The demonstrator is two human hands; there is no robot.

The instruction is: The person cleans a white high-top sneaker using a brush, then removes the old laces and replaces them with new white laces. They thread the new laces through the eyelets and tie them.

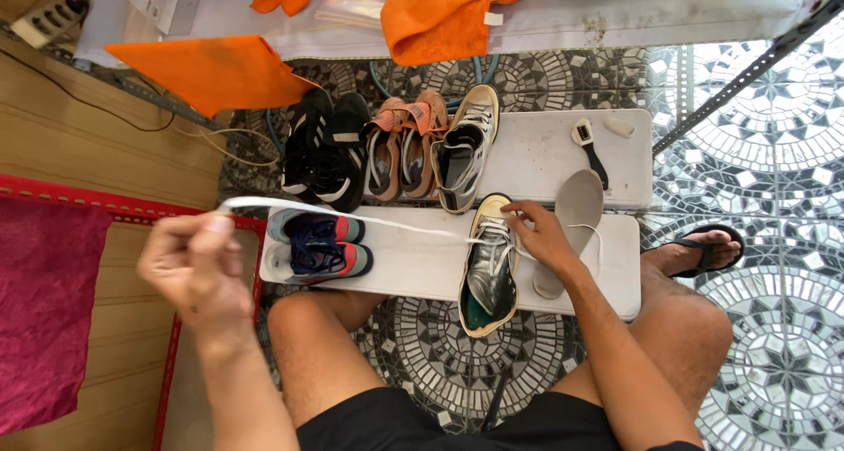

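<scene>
While my left hand (pixel 195 271) is raised off to the left with its fingers pinched tight on one end of a white shoelace (pixel 352 218), the lace runs taut from that pinch across to the silver sneaker (pixel 489 266) on the near white bench (pixel 422 271). My right hand (pixel 538 233) rests on the top of that sneaker, fingertips pressed together on the lacing at the eyelets, so the lace stretches between my 2 hands with the shoe at the right-hand end. A grey insole (pixel 576 209) lies just beside the sneaker, under my right wrist. On the same bench, between my hands, sit 2 small shoes with navy laces (pixel 315 244). On the far bench (pixel 545 152) I see a black pair (pixel 323 148), a brown pair of sandals (pixel 403 143), a second silver sneaker (pixel 466 148) and a small brush (pixel 587 148). Orange cloths (pixel 444 11) hang above.
</scene>
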